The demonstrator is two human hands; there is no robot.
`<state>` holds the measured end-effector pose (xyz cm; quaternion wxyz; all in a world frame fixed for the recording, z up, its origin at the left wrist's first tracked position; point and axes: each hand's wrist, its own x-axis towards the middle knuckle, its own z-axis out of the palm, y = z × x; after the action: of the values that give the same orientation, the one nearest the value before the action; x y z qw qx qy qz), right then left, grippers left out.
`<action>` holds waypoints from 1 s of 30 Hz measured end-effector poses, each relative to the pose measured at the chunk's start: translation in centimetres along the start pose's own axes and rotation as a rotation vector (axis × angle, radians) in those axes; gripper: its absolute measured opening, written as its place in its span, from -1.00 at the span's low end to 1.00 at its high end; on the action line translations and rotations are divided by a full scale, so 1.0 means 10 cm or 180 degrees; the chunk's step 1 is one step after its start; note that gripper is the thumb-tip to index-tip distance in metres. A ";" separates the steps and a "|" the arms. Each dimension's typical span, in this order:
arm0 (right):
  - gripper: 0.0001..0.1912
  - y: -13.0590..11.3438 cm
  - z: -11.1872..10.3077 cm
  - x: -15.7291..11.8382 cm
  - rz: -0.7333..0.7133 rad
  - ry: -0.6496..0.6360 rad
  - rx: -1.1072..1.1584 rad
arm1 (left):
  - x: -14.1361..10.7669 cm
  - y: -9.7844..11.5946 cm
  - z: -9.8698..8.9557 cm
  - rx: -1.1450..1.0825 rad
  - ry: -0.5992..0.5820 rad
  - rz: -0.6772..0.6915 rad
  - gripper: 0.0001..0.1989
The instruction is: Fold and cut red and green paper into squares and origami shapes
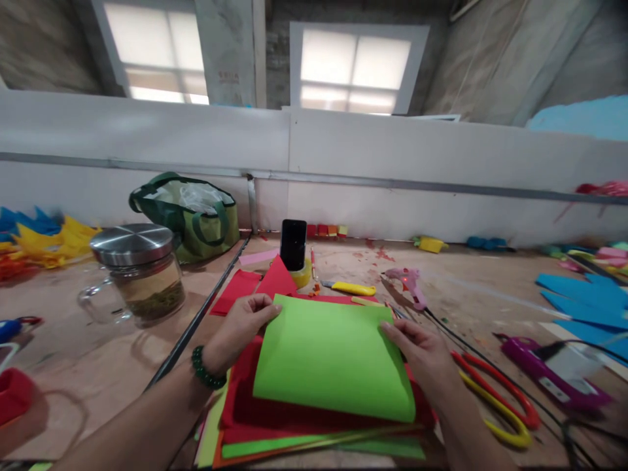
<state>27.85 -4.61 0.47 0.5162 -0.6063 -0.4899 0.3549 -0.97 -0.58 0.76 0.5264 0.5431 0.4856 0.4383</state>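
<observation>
A bright green sheet of paper (pixel 333 356) is held up by its two far corners, its near edge curling over a stack of coloured sheets. My left hand (pixel 250 320) pinches the upper left corner between thumb and fingers. At the upper right corner, my right hand (pixel 415 340) grips the same sheet, thumb on top. Beneath lies red paper (pixel 245 399), with green and yellow edges showing below it. Just beyond the sheet rest a yellow utility knife (pixel 353 288) and folded red pieces (pixel 235 292).
A lidded glass mug (pixel 147 288) and a green bag (pixel 210 229) stand at left. A phone (pixel 293 243) leans upright behind a tape roll (pixel 303 275). At right lie a pink glue gun (pixel 412 286), scissors (pixel 505 399) with red and yellow handles, a purple power strip (pixel 554 376) and cords.
</observation>
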 end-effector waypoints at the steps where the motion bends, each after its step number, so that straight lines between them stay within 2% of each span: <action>1: -0.60 0.00 0.00 0.04 -0.0067 -0.0087 -0.0306 | 0.03 -0.01 -0.01 0.0240 -0.0033 0.0018 -0.59; 5: -0.61 0.05 -0.01 0.23 -0.0229 -0.0383 -0.1333 | 0.16 -0.08 -0.07 0.1210 -0.0165 0.0068 -0.65; 11: -0.65 0.21 0.10 0.34 -0.0355 -0.0647 -0.1942 | 0.30 -0.24 -0.10 0.2344 -0.0160 0.0202 -0.80; 18: -0.71 0.25 0.13 0.31 -0.0473 -0.0623 -0.2561 | 0.24 -0.35 -0.09 0.3281 -0.0139 0.0455 -0.89; 19: -0.72 0.24 0.14 0.31 -0.0484 -0.0629 -0.2624 | 0.22 -0.35 -0.09 0.3351 -0.0129 0.0522 -0.89; 22: -0.73 0.20 0.15 0.31 -0.0518 -0.0667 -0.2779 | 0.20 -0.29 -0.08 0.3522 -0.0081 0.0860 -0.71; 24: -0.72 0.18 0.16 0.31 -0.0528 -0.0701 -0.2858 | 0.22 -0.21 -0.06 0.3725 -0.0537 0.1348 -0.67; 27: -0.71 0.17 0.16 0.31 -0.0517 -0.0752 -0.2971 | 0.29 -0.07 -0.02 0.3935 -0.1727 0.1989 -0.68; 28: -0.71 0.17 0.17 0.31 -0.0507 -0.0779 -0.3014 | 0.31 -0.02 0.00 0.3970 -0.1998 0.2058 -0.70; 30: -0.72 0.17 0.17 0.33 -0.0493 -0.0846 -0.3108 | 0.32 0.09 0.08 0.4075 -0.2176 0.2020 -0.78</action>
<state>27.54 -0.97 -1.26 0.1308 -0.6883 -0.7035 0.1194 0.33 2.51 1.47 0.0816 0.9574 0.2766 0.0117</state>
